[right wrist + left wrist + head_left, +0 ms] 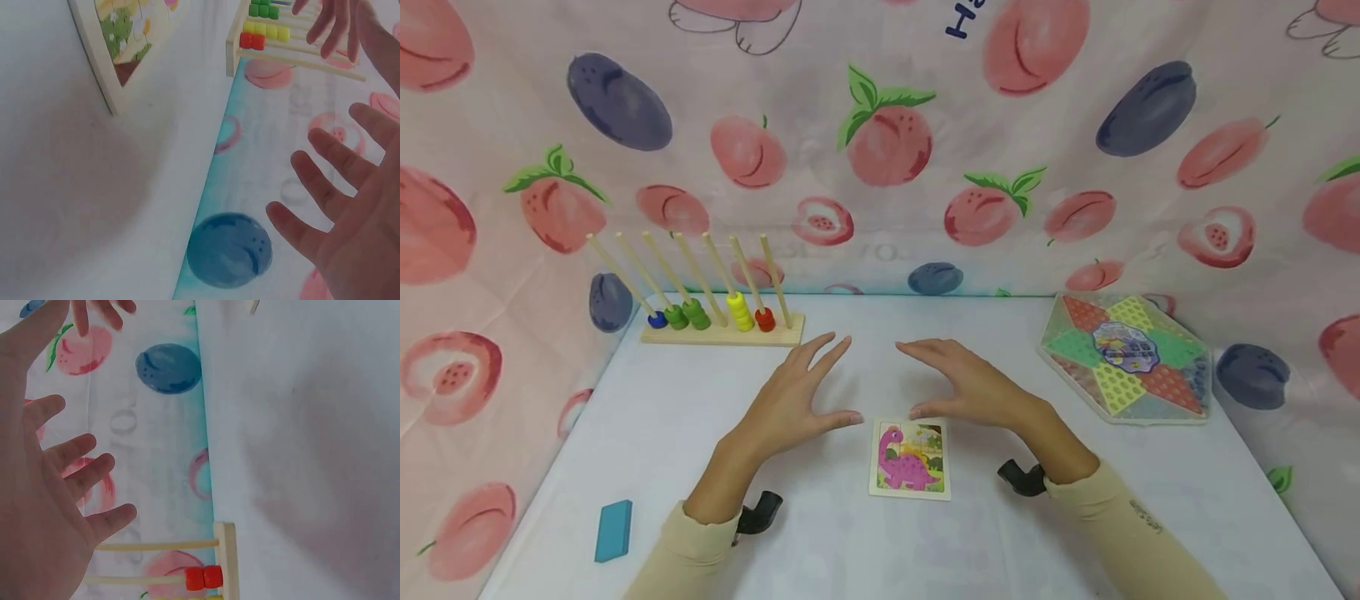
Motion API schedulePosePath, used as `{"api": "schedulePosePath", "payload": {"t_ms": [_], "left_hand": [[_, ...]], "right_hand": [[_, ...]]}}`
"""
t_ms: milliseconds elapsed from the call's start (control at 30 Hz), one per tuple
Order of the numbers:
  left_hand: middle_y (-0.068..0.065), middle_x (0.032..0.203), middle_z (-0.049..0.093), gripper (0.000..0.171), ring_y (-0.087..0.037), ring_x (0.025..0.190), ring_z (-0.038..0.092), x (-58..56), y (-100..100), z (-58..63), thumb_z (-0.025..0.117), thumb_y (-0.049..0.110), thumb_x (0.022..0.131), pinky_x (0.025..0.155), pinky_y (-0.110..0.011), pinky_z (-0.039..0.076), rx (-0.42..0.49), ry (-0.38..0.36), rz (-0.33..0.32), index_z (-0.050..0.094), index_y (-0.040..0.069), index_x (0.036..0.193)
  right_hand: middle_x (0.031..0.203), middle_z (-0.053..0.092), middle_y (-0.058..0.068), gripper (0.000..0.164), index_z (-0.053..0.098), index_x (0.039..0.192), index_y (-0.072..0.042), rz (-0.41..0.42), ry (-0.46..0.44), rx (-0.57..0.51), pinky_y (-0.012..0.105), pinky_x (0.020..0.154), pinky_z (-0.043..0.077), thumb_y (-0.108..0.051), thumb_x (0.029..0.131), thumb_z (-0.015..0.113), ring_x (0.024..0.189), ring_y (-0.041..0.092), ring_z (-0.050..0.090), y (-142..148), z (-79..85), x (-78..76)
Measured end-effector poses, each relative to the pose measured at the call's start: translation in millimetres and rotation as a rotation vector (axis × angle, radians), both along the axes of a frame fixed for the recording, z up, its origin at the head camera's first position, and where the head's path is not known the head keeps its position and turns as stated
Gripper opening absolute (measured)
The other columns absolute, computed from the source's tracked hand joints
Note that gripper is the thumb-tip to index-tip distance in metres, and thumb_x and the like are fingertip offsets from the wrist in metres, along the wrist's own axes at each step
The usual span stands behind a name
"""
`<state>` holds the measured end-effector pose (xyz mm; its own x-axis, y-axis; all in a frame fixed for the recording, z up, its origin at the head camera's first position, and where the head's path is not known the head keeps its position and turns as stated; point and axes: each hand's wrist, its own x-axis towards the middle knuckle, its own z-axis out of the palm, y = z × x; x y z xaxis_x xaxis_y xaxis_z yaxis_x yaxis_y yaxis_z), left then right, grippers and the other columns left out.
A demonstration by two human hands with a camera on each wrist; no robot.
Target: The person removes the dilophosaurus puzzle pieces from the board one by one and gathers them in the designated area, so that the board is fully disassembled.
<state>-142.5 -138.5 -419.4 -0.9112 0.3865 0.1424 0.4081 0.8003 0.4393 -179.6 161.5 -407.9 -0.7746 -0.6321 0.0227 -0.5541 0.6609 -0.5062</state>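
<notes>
Both hands hover over the white table with fingers spread and nothing held. My left hand [790,404] is left of centre, its thumb reaching toward the upper left corner of a small dinosaur puzzle [910,460]. On the other side, my right hand [977,383] mirrors it, thumb tip just above the puzzle's upper right part. The puzzle shows a pink dinosaur inside a pale frame and lies flat between the wrists. In the right wrist view, one corner of the puzzle [100,69] shows beyond the spread fingers [325,187].
A wooden peg rack with coloured beads [722,335] stands at the back left. At the back right lies a hexagonal board in a clear cover [1127,358]. A blue block [613,531] sits at the front left. Fruit-patterned cloth [880,208] hangs behind the table.
</notes>
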Motion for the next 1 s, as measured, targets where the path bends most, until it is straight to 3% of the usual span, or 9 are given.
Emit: {"api": "schedulePosePath", "payload": {"t_ms": [167, 367, 533, 733, 1000], "left_hand": [[-0.003, 0.168, 0.029, 0.1, -0.032, 0.153, 0.035, 14.7, 6, -11.2, 0.077, 0.061, 0.082, 0.115, -0.062, 0.043, 0.037, -0.029, -0.006, 0.019, 0.042, 0.162], [-0.009, 0.168, 0.032, 0.09, -0.037, 0.151, 0.037, 26.9, 9, -24.8, 0.079, 0.049, 0.086, 0.118, -0.065, 0.037, 0.024, -0.065, -0.084, 0.032, 0.031, 0.16], [-0.011, 0.169, 0.03, 0.08, -0.038, 0.155, 0.03, 35.9, 11, -35.5, 0.076, 0.046, 0.089, 0.121, -0.072, 0.023, -0.033, -0.15, -0.172, 0.039, 0.032, 0.158], [-0.012, 0.17, 0.026, 0.067, -0.044, 0.156, 0.024, 43.8, 19, -48.4, 0.071, 0.045, 0.093, 0.118, -0.079, 0.015, -0.064, -0.232, -0.258, 0.044, 0.037, 0.154], [-0.012, 0.171, 0.024, 0.055, -0.045, 0.158, 0.017, 48.3, 25, -57.5, 0.065, 0.045, 0.097, 0.118, -0.081, 0.011, -0.134, -0.262, -0.266, 0.049, 0.04, 0.15]], "right_hand": [[0.154, 0.052, -0.004, 0.081, 0.044, 0.154, -0.033, 0.07, -0.052, 0.014, 0.054, 0.115, 0.046, -0.049, 0.084, 0.081, 0.144, 0.023, 0.047, -7, -10.5, -1.6], [0.145, 0.061, 0.0, 0.064, 0.06, 0.144, -0.022, 0.126, -0.086, 0.057, 0.05, 0.113, 0.049, -0.034, 0.086, 0.083, 0.136, 0.023, 0.054, -15, -23.0, -5.2], [0.137, 0.066, -0.001, 0.051, 0.067, 0.136, -0.022, 0.151, -0.127, 0.099, 0.046, 0.113, 0.049, -0.027, 0.087, 0.082, 0.131, 0.022, 0.057, -20, -33.3, -8.9], [0.133, 0.068, -0.002, 0.043, 0.069, 0.132, -0.025, 0.186, -0.123, 0.153, 0.045, 0.111, 0.049, -0.027, 0.09, 0.079, 0.127, 0.02, 0.057, -23, -48.2, -12.5], [0.125, 0.067, -0.004, 0.033, 0.075, 0.123, -0.029, 0.188, -0.094, 0.152, 0.044, 0.106, 0.048, -0.023, 0.091, 0.077, 0.121, 0.018, 0.055, -26, -56.4, -13.8]]}}
